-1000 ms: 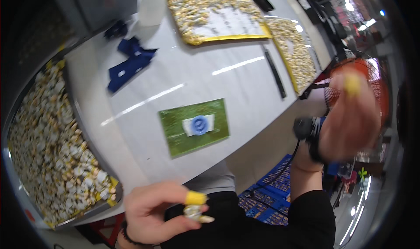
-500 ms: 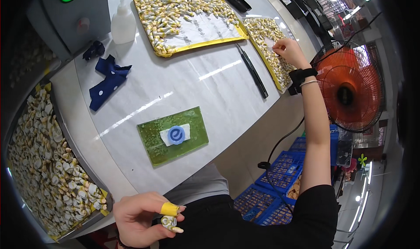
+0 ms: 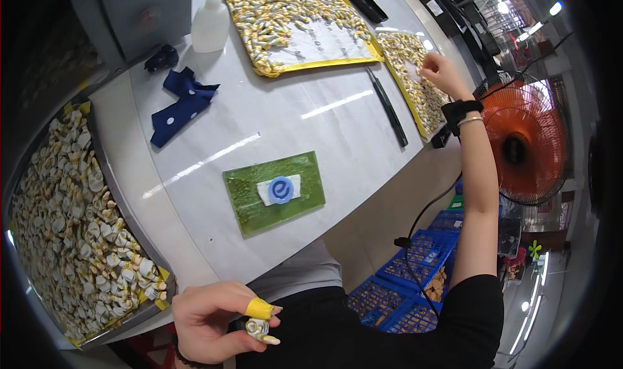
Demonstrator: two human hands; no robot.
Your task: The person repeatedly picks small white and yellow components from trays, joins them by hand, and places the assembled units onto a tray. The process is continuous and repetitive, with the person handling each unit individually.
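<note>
At the lower middle my left hand (image 3: 211, 323), with yellow tape on a finger, pinches a small white, grey and yellow figurine (image 3: 257, 329) between thumb and forefinger. My right hand (image 3: 444, 77) reaches far right over a yellow-edged tray (image 3: 409, 104) packed with small white-and-yellow pieces. Its fingers are closed together; whatever they hold is hidden. Beside it stands a larger yellow-edged tray (image 3: 324, 64) of similar small painted pieces, part of its white lining bare. On the table before me lies a green slab (image 3: 250, 220) bearing a blue round disc (image 3: 281, 190) on a white patch.
A black pen-like tool (image 3: 389, 112) lies near the trays. Dark blue dotted cloth (image 3: 185, 106) and a white squeeze bottle (image 3: 211, 28) are further left. A big tray of white pieces (image 3: 78, 226) fills the left side. An orange fan (image 3: 519, 145) and blue crates (image 3: 415, 258) stand right.
The whole view has shifted, so the table things appear further right. My right hand has lifted slightly over the small tray. My left hand keeps its hold on the figurine.
</note>
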